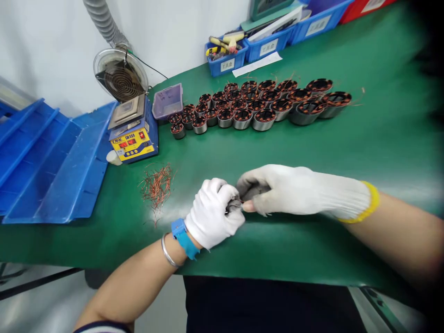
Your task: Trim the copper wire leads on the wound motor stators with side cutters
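Both my hands wear white knit gloves and meet near the front edge of the green mat. My left hand (214, 212) is closed around a small grey metal part (236, 203) that is mostly hidden between the fingers. My right hand (277, 188) curls over the same part from the right, its bare fingertip pinching at it. A blue wrist strap (183, 238) and a silver bangle sit on my left wrist. Further back stand several round motor stators (256, 108) with copper windings, in rows.
A pile of cut copper wire scraps (157, 185) lies left of my hands. A blue-and-yellow solder pot (133, 134) with a fan (120, 74) behind it stands at the left, beside a clear plastic box (168, 101). Blue trays (45, 162) and blue tool bins (227, 58) line the edges.
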